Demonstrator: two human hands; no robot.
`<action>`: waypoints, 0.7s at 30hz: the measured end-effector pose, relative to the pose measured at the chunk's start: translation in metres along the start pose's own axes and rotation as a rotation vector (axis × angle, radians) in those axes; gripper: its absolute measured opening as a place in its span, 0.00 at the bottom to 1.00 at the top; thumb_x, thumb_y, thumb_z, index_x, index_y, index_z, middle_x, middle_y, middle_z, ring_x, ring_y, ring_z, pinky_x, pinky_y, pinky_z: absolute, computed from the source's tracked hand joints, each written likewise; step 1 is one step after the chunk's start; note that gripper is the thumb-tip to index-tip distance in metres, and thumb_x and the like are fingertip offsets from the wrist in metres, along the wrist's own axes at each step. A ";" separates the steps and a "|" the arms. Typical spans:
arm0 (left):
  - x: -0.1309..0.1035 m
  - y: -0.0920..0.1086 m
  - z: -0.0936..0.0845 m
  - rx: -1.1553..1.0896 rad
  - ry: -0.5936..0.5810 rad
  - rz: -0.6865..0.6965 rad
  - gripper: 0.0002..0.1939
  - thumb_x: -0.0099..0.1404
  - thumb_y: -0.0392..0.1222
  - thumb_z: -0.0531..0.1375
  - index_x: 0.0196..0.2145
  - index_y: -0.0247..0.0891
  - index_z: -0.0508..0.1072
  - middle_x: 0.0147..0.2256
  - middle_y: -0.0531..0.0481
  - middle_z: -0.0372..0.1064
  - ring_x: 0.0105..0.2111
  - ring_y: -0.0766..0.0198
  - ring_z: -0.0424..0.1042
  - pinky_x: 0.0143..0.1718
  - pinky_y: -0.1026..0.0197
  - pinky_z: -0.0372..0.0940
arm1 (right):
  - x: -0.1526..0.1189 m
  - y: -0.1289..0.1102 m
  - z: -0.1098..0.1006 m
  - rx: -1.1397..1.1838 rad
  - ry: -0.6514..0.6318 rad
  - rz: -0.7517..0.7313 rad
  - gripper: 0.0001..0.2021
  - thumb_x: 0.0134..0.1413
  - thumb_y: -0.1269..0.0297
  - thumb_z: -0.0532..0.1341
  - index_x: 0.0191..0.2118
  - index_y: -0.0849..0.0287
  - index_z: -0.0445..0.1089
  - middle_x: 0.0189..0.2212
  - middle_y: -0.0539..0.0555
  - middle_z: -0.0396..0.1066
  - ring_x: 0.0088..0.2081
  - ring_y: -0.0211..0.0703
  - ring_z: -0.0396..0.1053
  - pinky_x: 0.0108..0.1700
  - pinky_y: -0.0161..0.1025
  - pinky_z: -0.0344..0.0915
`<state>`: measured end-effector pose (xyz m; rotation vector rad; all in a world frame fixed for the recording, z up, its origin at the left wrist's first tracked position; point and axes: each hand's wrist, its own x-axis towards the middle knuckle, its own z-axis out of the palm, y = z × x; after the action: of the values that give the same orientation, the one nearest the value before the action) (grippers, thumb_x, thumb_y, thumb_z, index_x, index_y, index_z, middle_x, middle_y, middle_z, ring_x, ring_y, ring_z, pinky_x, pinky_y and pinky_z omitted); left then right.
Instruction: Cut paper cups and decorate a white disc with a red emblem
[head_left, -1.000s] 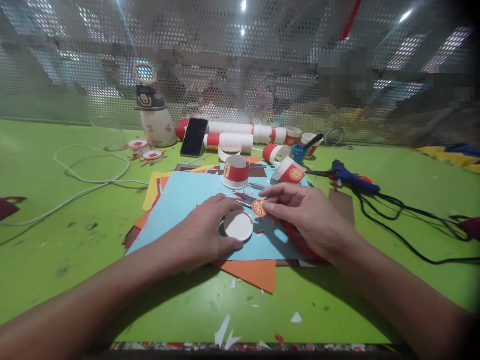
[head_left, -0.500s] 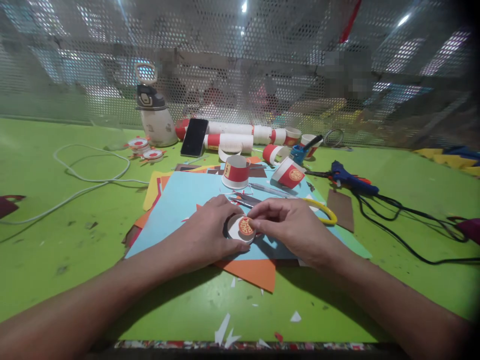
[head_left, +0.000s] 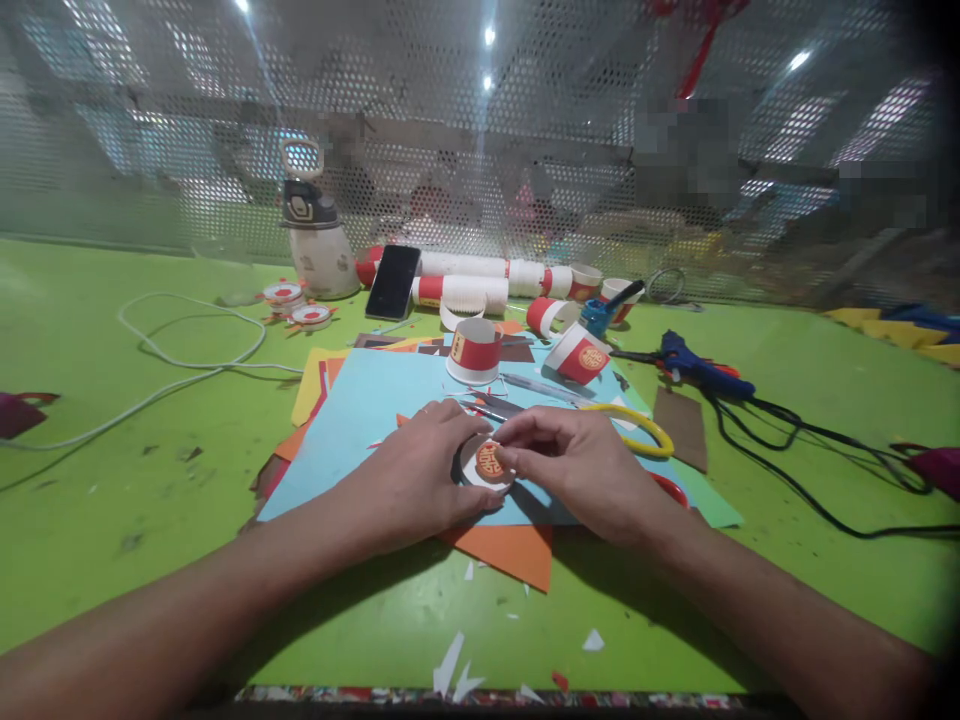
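Observation:
A small white disc [head_left: 474, 474] bears a round orange-and-red emblem [head_left: 490, 460] and lies low over the light blue paper [head_left: 375, 400]. My left hand [head_left: 427, 465] curls round its left side, thumb and fingers on the rim. My right hand [head_left: 577, 465] pinches at the emblem's right edge with thumb and forefinger. Just beyond the hands stands a cut red-and-white paper cup [head_left: 475, 352]. A tilted cup with the same kind of emblem [head_left: 579, 354] is to its right. Scissors with a yellow handle [head_left: 652, 432] lie beside my right hand.
A blue glue gun [head_left: 697, 366] with a black cable lies at the right. Behind the paper are a phone [head_left: 394, 283], stacked cups [head_left: 469, 292] and a white bottle [head_left: 322, 262]. A white cord [head_left: 187, 378] loops at the left. Paper scraps [head_left: 450, 662] dot the front edge.
The view has shifted slightly, with the table things lower in the picture. The emblem sits a little nearer the middle of the disc, and red on a scissors handle now shows by my right hand.

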<state>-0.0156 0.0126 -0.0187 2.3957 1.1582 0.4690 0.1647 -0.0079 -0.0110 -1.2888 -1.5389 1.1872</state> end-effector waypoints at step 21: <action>-0.003 -0.002 0.004 0.175 0.460 0.382 0.14 0.68 0.47 0.53 0.43 0.37 0.74 0.34 0.45 0.73 0.34 0.56 0.73 0.36 0.57 0.69 | 0.002 -0.003 0.005 0.163 0.050 0.002 0.11 0.46 0.78 0.64 0.38 0.61 0.72 0.20 0.44 0.68 0.22 0.33 0.66 0.28 0.32 0.64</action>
<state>-0.0167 0.0106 -0.0233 2.7619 0.9367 1.1331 0.1585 -0.0069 -0.0094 -1.2030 -1.3753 1.2450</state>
